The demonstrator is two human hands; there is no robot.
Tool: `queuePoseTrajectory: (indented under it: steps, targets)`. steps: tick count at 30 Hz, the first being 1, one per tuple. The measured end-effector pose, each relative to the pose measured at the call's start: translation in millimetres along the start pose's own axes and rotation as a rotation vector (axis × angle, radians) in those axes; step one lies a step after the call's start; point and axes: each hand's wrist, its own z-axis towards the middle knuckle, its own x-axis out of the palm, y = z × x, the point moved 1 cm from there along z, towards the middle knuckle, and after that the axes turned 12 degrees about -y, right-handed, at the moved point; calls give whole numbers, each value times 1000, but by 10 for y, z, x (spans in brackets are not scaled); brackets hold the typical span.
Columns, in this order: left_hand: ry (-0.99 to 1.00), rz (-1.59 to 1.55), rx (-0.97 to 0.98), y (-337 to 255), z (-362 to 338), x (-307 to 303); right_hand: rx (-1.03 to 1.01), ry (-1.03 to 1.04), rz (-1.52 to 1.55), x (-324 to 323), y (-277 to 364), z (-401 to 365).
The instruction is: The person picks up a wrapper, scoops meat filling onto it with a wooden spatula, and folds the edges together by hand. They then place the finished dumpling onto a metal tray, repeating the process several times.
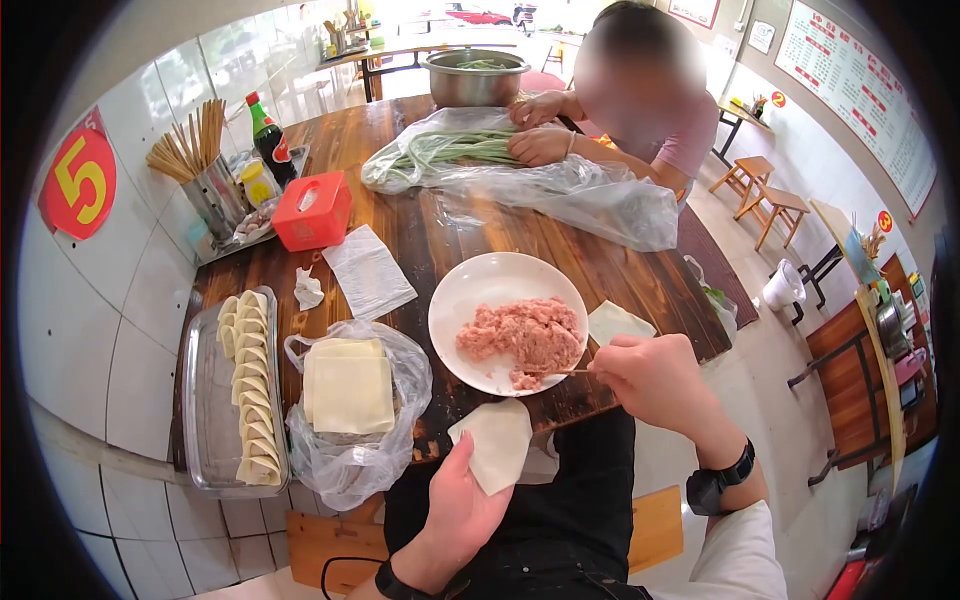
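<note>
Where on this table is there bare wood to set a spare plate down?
Bare wood lies between the white napkin, the bean bag and the meat plate, and at the far corner left of the metal bowl. The near edge is crowded: dumpling tray, wrapper bag, your left hand holding a wrapper, your right hand with a stick.

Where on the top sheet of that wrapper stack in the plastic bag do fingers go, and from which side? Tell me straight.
Best grip: the near right corner of the top sheet, coming in from the right. It lies flat on the stack, so only an edge or corner can be peeled up. The plastic bag looks spread open on that side, while the tray of folded dumplings crowds the left.
</note>
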Motion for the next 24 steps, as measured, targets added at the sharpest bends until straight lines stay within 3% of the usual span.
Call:
queuePoseTrajectory:
  steps: [9,16,24]
  targets:
    - [15,-75,35,1,193,238,177,-57,282,-13,141,-279]
    - [43,-111,3,-13,205,222,2,-222,31,165,304,-639]
    - [44,-89,-6,-8,219,170,139,-286,162,47,136,-436]
